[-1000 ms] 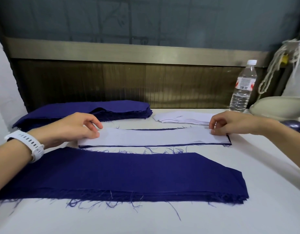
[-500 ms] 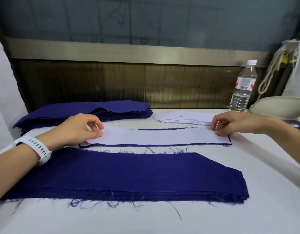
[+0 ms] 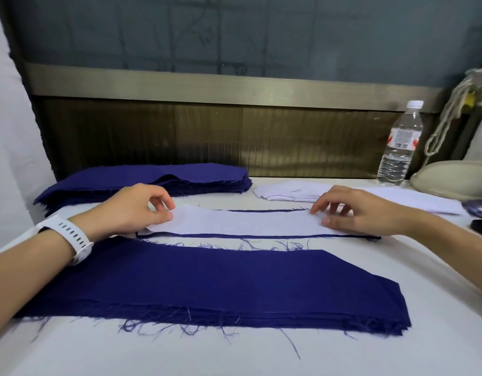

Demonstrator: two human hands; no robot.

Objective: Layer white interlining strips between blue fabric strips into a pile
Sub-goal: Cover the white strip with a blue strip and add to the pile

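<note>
A white table [image 3: 261, 356] runs up to a dark ribbed panel under a brass-coloured rail and dim glass. At the centre a white interlining strip [image 3: 242, 223] lies lengthwise, 9 to 3 o'clock, on a narrow blue fabric strip [image 3: 261, 235] whose edges peek out along both long sides. The left hand [image 3: 131, 210], with a white watch [image 3: 69, 237] on the wrist, pinches the interlining's 9 o'clock end between thumb and fingertips, that end slightly lifted. The right hand [image 3: 356, 213] rests bent, slightly spread fingers on the 3 o'clock end, thumb tip on top; whether it pinches the strip I cannot tell. At 6 o'clock lies a wide blue fabric pile [image 3: 207, 280] with frayed threads. A blue fabric stack [image 3: 153, 177] sits at 10 o'clock, a white interlining stack [image 3: 286, 192] at 1 o'clock, a water bottle [image 3: 400, 147] at 2 o'clock.
</note>
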